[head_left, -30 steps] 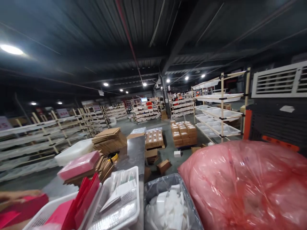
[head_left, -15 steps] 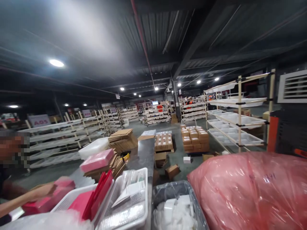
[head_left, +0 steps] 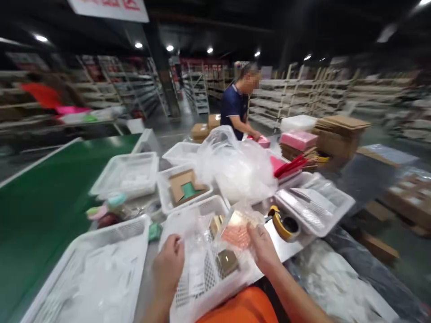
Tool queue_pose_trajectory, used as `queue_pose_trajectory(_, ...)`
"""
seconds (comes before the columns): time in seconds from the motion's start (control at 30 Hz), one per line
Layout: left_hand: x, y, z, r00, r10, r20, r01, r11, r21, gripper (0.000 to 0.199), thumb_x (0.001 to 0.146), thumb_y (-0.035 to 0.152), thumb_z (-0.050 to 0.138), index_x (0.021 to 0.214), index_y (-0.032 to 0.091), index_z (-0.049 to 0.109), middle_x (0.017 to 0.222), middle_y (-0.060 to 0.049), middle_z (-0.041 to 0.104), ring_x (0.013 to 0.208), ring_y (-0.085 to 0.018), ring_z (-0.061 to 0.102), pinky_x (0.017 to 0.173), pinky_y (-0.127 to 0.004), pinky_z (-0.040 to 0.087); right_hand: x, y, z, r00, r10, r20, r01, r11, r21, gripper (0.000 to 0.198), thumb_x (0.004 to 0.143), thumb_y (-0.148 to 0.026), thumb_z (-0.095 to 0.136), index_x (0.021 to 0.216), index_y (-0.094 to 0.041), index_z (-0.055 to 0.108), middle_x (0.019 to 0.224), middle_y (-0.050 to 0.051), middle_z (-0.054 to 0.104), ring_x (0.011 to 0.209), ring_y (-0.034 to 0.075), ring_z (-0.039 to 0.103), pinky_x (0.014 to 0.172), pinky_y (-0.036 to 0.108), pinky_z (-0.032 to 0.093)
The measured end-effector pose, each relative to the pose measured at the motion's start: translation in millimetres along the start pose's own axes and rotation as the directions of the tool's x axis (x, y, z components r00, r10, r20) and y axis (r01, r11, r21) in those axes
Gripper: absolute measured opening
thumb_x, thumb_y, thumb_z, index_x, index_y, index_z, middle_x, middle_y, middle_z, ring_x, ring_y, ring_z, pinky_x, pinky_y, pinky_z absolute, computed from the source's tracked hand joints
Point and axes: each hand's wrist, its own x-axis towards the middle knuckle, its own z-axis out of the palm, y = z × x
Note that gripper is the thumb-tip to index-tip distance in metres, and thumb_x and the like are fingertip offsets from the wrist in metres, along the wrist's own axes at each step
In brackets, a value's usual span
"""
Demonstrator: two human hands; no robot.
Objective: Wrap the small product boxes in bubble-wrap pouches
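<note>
My right hand [head_left: 264,249] is closed on the edge of a clear plastic packet [head_left: 237,231] with orange-pink and pale gold contents, held over a white basket [head_left: 191,309]. My left hand [head_left: 168,262], blurred, has its fingers curled at the basket's left side, near a whitish translucent plastic bag [head_left: 183,226]; whatever it grips is hidden. Inside the basket lie a brownish-gold box [head_left: 227,261], a smaller gold item [head_left: 216,224] and a white paper slip [head_left: 196,273]. A yellow-and-black tape dispenser [head_left: 283,224] stands to the right of the packet.
A white basket of white packets [head_left: 101,278] is at left, beside a green conveyor belt [head_left: 40,193]. Ahead are an opened carton [head_left: 183,184] and a big translucent bag [head_left: 239,166]. A co-worker [head_left: 235,105] stands across the table. A grey-lined bin [head_left: 340,273] is at right.
The view has swung left and down from the aisle to the table. Both my hands and the basket before me now show, with the packet in my right hand.
</note>
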Motion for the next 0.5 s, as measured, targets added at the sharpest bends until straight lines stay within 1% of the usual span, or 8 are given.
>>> queue_pose_trajectory(0.13, -13.0, -10.5, 12.7, 0.992, 0.113, -0.059, -0.096, 0.968, 0.234, 0.022, 0.089, 0.033, 0.053, 0.072, 0.02, 0.054, 0.061, 0.0, 0.06, 0.057, -0.015, 0.055, 0.058, -0.025, 0.028, 4.0, 16.4, 12.2, 0.983, 0.117, 0.141, -0.111, 0.992, -0.053, 0.056, 0.071, -0.045, 0.08, 0.12, -0.026, 0.061, 0.112, 0.006, 0.073, 0.1, 0.025, 0.069, 0.092, 0.044, 0.056)
queue_pose_trajectory(0.2, -16.2, -8.1, 20.7, 0.969, 0.231, -0.092, -0.199, 0.942, 0.271, 0.026, 0.093, 0.034, 0.051, 0.071, 0.02, 0.053, 0.058, 0.001, 0.059, 0.053, -0.013, 0.055, 0.055, -0.024, 0.03, 3.9, 30.6, 11.5, 0.976, -0.022, 0.214, 0.086, 0.953, -0.29, 0.052, 0.077, -0.039, 0.075, 0.124, -0.025, 0.06, 0.121, 0.009, 0.07, 0.109, 0.027, 0.067, 0.096, 0.045, 0.055)
queue_pose_trajectory(0.27, -20.4, -6.6, 24.0, 0.933, 0.331, -0.138, -0.288, 0.922, 0.259, 0.025, 0.095, 0.033, 0.049, 0.074, 0.02, 0.053, 0.057, 0.003, 0.059, 0.051, -0.012, 0.057, 0.052, -0.022, 0.034, 5.6, 46.9, 7.1, 0.89, -0.289, 0.352, 0.449, 0.693, -0.564, 0.038, 0.085, -0.029, 0.064, 0.123, -0.025, 0.063, 0.123, 0.01, 0.07, 0.112, 0.027, 0.066, 0.096, 0.045, 0.056)
queue_pose_trajectory(0.33, -24.5, -6.2, 24.0, 0.899, 0.402, -0.171, -0.364, 0.906, 0.218, 0.021, 0.096, 0.031, 0.048, 0.08, 0.019, 0.054, 0.06, 0.004, 0.061, 0.053, -0.011, 0.06, 0.052, -0.02, 0.039, 9.0, 60.3, 0.9, 0.675, -0.447, 0.587, 0.725, 0.252, -0.641, 0.034, 0.088, -0.017, 0.053, 0.118, -0.025, 0.067, 0.116, 0.011, 0.072, 0.106, 0.026, 0.067, 0.09, 0.045, 0.058)
queue_pose_trajectory(0.4, -27.1, -5.6, 22.9, 0.861, 0.475, -0.181, -0.439, 0.874, 0.207, 0.016, 0.097, 0.026, 0.046, 0.087, 0.019, 0.056, 0.068, 0.003, 0.066, 0.059, -0.01, 0.064, 0.056, -0.018, 0.044, 13.3, 67.9, -4.8, 0.503, -0.434, 0.747, 0.826, -0.014, -0.564, 0.039, 0.088, -0.009, 0.045, 0.114, -0.025, 0.069, 0.11, 0.01, 0.075, 0.099, 0.025, 0.068, 0.083, 0.042, 0.059)
queue_pose_trajectory(0.43, -27.6, -5.1, 22.3, 0.841, 0.508, -0.186, -0.472, 0.857, 0.208, 0.015, 0.098, 0.024, 0.045, 0.09, 0.018, 0.057, 0.073, 0.002, 0.068, 0.063, -0.01, 0.066, 0.059, -0.018, 0.046, 15.6, 69.6, -6.9, 0.486, -0.406, 0.774, 0.84, -0.03, -0.542, 0.04, 0.087, -0.008, 0.044, 0.114, -0.024, 0.069, 0.109, 0.011, 0.075, 0.098, 0.025, 0.068, 0.082, 0.042, 0.059)
queue_pose_trajectory(0.47, -27.8, -4.5, 21.7, 0.822, 0.535, -0.192, -0.498, 0.841, 0.212, 0.015, 0.098, 0.021, 0.044, 0.092, 0.018, 0.057, 0.076, 0.001, 0.068, 0.066, -0.011, 0.067, 0.061, -0.018, 0.047, 17.9, 69.9, -8.1, 0.518, -0.381, 0.766, 0.833, 0.023, -0.552, 0.038, 0.087, -0.009, 0.046, 0.114, -0.023, 0.07, 0.11, 0.011, 0.075, 0.099, 0.025, 0.069, 0.082, 0.043, 0.059)
queue_pose_trajectory(0.5, -27.7, -3.9, 20.8, 0.808, 0.555, -0.196, -0.518, 0.828, 0.214, 0.015, 0.098, 0.019, 0.043, 0.093, 0.017, 0.057, 0.077, 0.0, 0.068, 0.067, -0.011, 0.067, 0.062, -0.018, 0.048, 20.4, 69.2, -8.5, 0.603, -0.352, 0.715, 0.789, 0.134, -0.6, 0.035, 0.086, -0.012, 0.05, 0.113, -0.022, 0.07, 0.111, 0.012, 0.074, 0.101, 0.026, 0.069, 0.085, 0.044, 0.059)
